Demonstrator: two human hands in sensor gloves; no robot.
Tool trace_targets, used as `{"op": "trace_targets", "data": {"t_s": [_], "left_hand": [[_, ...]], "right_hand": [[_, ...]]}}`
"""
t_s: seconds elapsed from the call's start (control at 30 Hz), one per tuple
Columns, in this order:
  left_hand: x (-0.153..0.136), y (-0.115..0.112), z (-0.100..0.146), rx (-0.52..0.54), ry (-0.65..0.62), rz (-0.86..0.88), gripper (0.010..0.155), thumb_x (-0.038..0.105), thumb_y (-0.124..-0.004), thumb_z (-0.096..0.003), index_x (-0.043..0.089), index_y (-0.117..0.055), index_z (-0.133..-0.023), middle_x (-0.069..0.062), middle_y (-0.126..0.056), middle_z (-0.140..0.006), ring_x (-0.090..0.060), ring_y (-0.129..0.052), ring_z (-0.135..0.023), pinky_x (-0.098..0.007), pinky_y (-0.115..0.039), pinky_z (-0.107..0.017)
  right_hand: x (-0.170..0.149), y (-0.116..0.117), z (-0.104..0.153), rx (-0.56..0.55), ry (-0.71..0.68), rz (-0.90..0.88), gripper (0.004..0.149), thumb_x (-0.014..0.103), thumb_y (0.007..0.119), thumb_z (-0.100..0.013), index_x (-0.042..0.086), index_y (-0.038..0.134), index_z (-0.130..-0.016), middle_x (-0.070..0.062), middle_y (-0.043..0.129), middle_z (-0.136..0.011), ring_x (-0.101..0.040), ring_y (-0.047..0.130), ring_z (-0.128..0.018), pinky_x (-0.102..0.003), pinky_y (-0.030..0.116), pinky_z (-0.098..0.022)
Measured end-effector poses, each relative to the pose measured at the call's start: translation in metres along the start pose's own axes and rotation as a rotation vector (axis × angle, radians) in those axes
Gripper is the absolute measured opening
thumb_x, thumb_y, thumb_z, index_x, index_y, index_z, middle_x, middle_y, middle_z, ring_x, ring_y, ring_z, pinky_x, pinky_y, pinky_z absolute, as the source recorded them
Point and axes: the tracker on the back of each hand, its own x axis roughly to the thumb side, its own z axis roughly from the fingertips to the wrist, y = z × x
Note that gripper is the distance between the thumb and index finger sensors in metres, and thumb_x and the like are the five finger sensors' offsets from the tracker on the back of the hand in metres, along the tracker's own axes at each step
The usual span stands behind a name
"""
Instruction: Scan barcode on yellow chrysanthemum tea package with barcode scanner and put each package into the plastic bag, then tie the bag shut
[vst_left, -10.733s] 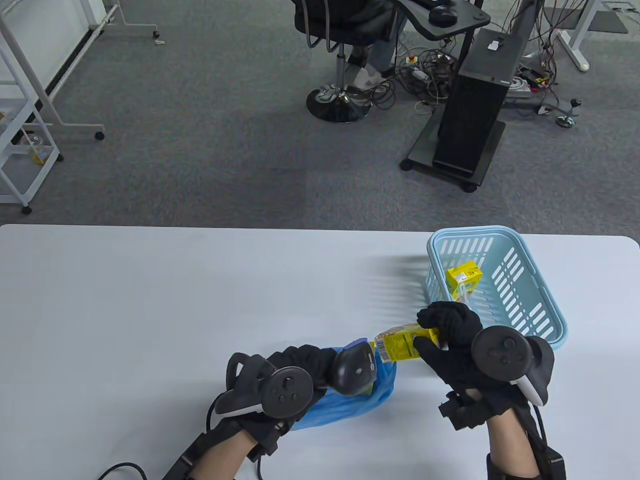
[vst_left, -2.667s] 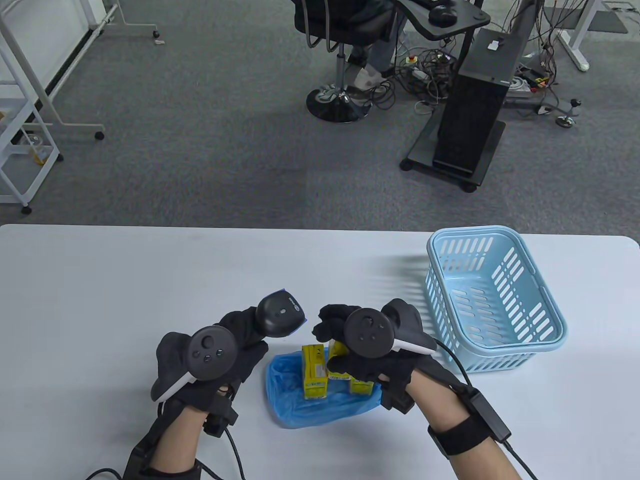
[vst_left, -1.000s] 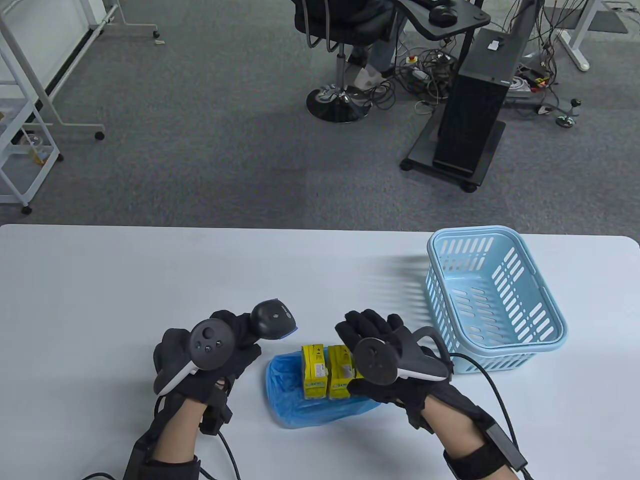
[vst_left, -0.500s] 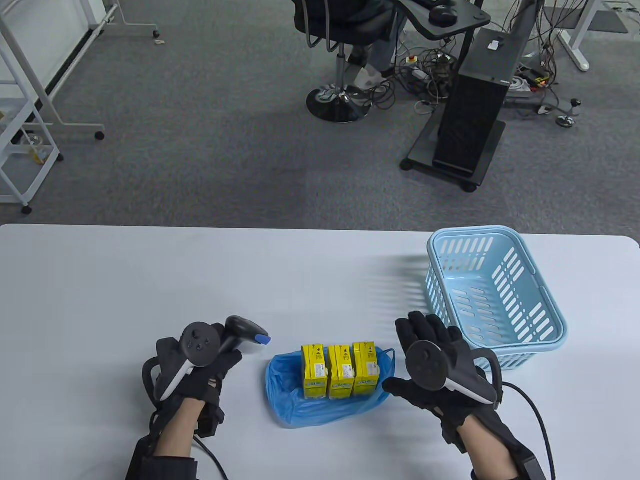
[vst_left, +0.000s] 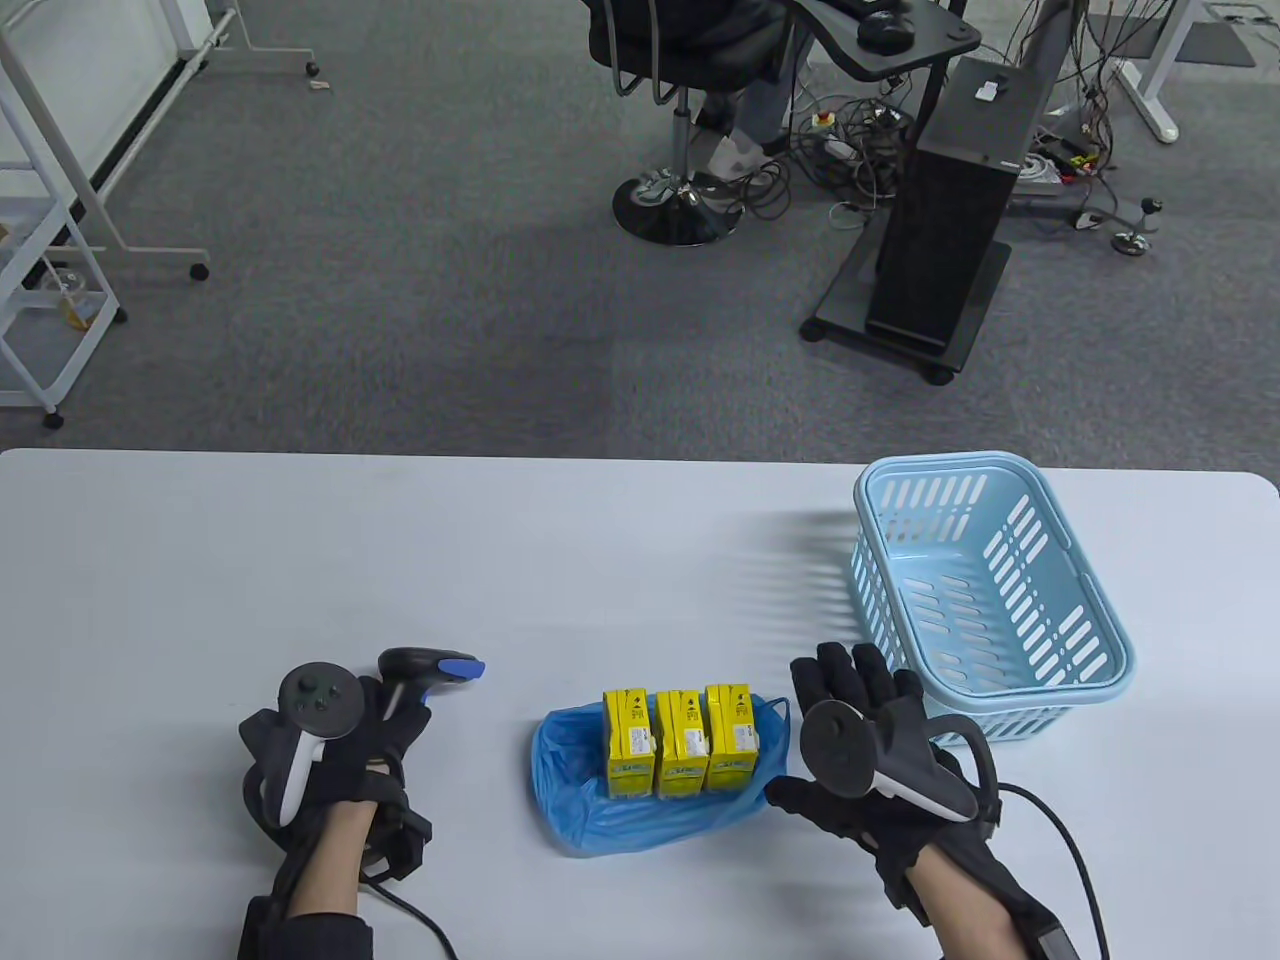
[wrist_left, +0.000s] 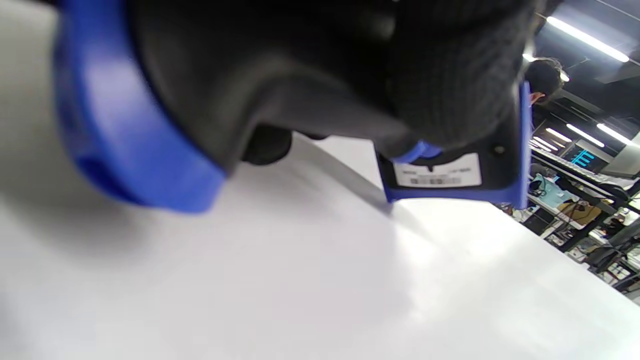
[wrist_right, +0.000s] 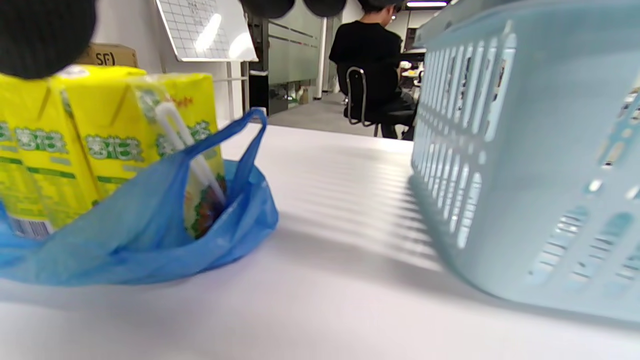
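Both hands had drawn away from the bag since the earlier frames. Half a second before, the left hand (vst_left: 330, 735) stood nearer the bag with the barcode scanner (vst_left: 425, 668) raised; now it sat further left and lower, fingers wrapped round the scanner's grip, the blue nose pointing right. In the left wrist view the scanner (wrist_left: 310, 100) hung just above the white table (vst_left: 300, 560), so it looked about to be set down, though not yet released. The right hand (vst_left: 865, 740), which a second earlier had been over the packages, lay to the right of the bag, fingers spread straight and holding nothing.

Three yellow chrysanthemum tea packages (vst_left: 680, 738) stood upright side by side in the blue plastic bag (vst_left: 575, 800), whose walls had slumped low around them; one handle loop (wrist_right: 250, 145) stood up beside the rightmost package. The light blue basket (vst_left: 1100, 660) held no packages.

Scanning and bagging appeared finished. Tying remained, and that would need the left hand freed of the scanner.
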Motion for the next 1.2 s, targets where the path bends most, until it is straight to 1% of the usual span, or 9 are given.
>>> {"op": "trace_targets", "data": {"t_s": [0.23, 0.4, 0.57, 0.7, 0.9, 0.97, 1.07, 1.13, 1.2], "left_hand": [[0.008, -0.007, 0.002, -0.008, 0.046, -0.207, 0.079, 0.049, -0.085, -0.046, 0.007, -0.061, -0.109, -0.02, -0.082, -0.096, -0.039, -0.096, -0.08, -0.051, -0.081, -0.053], [0.008, -0.011, 0.002, 0.011, 0.046, -0.259, 0.081, 0.051, -0.083, -0.0467, 0.007, -0.057, -0.11, -0.023, -0.077, -0.099, -0.04, -0.093, -0.082, -0.053, -0.079, -0.055], [0.021, -0.001, 0.011, 0.042, 0.022, -0.261, 0.098, 0.055, -0.078, -0.0478, -0.001, -0.032, -0.113, -0.035, -0.048, -0.108, -0.049, -0.079, -0.09, -0.06, -0.072, -0.058], [0.046, 0.012, 0.027, 0.099, -0.089, -0.293, 0.1, 0.057, -0.077, -0.0476, 0.0, -0.029, -0.113, -0.038, -0.037, -0.11, -0.056, -0.067, -0.097, -0.065, -0.065, -0.061], [0.085, 0.021, 0.052, 0.114, -0.392, -0.284, 0.1, 0.062, -0.076, -0.046, 0.007, -0.03, -0.115, -0.03, -0.035, -0.116, -0.055, -0.048, -0.108, -0.071, -0.053, -0.068], [0.093, 0.019, 0.059, 0.084, -0.508, -0.264, 0.099, 0.065, -0.075, -0.0457, 0.011, -0.031, -0.116, -0.026, -0.035, -0.118, -0.054, -0.039, -0.112, -0.075, -0.043, -0.069], [0.103, 0.015, 0.067, 0.053, -0.585, -0.309, 0.099, 0.071, -0.072, -0.045, 0.017, -0.034, -0.119, -0.024, -0.034, -0.121, -0.06, -0.028, -0.111, -0.083, -0.027, -0.064], [0.108, 0.008, 0.07, 0.017, -0.629, -0.332, 0.098, 0.075, -0.07, -0.0443, 0.021, -0.036, -0.119, -0.024, -0.038, -0.121, -0.065, -0.03, -0.107, -0.084, -0.023, -0.06], [0.113, 0.0, 0.073, -0.008, -0.684, -0.329, 0.097, 0.076, -0.07, -0.0443, 0.021, -0.043, -0.119, -0.024, -0.046, -0.12, -0.065, -0.038, -0.106, -0.084, -0.03, -0.06]], "right_hand": [[-0.001, 0.008, -0.003, 0.026, 0.006, 0.003, 0.11, 0.066, 0.074, -0.031, 0.01, 0.028, -0.113, -0.019, 0.02, -0.113, -0.046, 0.022, -0.105, -0.07, 0.028, -0.071], [0.0, 0.014, -0.004, 0.042, 0.003, 0.004, 0.11, 0.066, 0.074, -0.031, 0.01, 0.028, -0.113, -0.019, 0.019, -0.113, -0.046, 0.021, -0.105, -0.07, 0.028, -0.071], [-0.002, 0.016, -0.005, 0.048, 0.007, 0.013, 0.11, 0.066, 0.073, -0.031, 0.011, 0.027, -0.113, -0.019, 0.018, -0.113, -0.046, 0.02, -0.105, -0.07, 0.028, -0.071], [-0.002, 0.016, -0.004, 0.055, 0.011, 0.007, 0.107, 0.066, 0.073, -0.032, 0.014, 0.027, -0.113, -0.019, 0.018, -0.113, -0.046, 0.02, -0.105, -0.07, 0.028, -0.071], [-0.004, 0.017, -0.004, 0.074, 0.021, -0.012, 0.104, 0.063, 0.073, -0.033, 0.017, 0.025, -0.113, -0.019, 0.017, -0.113, -0.046, 0.019, -0.105, -0.07, 0.028, -0.071], [-0.005, 0.017, -0.004, 0.076, 0.019, -0.014, 0.103, 0.063, 0.072, -0.034, 0.019, 0.025, -0.113, -0.019, 0.017, -0.113, -0.046, 0.02, -0.105, -0.07, 0.028, -0.071], [-0.005, 0.019, -0.006, 0.085, 0.016, -0.022, 0.099, 0.063, 0.072, -0.034, 0.025, 0.025, -0.112, -0.018, 0.017, -0.113, -0.046, 0.02, -0.105, -0.07, 0.029, -0.071], [-0.007, 0.022, -0.006, 0.097, 0.018, -0.033, 0.098, 0.063, 0.072, -0.034, 0.026, 0.026, -0.112, -0.018, 0.017, -0.113, -0.046, 0.021, -0.105, -0.07, 0.029, -0.072], [-0.007, 0.024, -0.006, 0.079, 0.011, -0.053, 0.098, 0.064, 0.072, -0.034, 0.025, 0.027, -0.112, -0.018, 0.019, -0.113, -0.046, 0.024, -0.105, -0.069, 0.032, -0.072]]}}
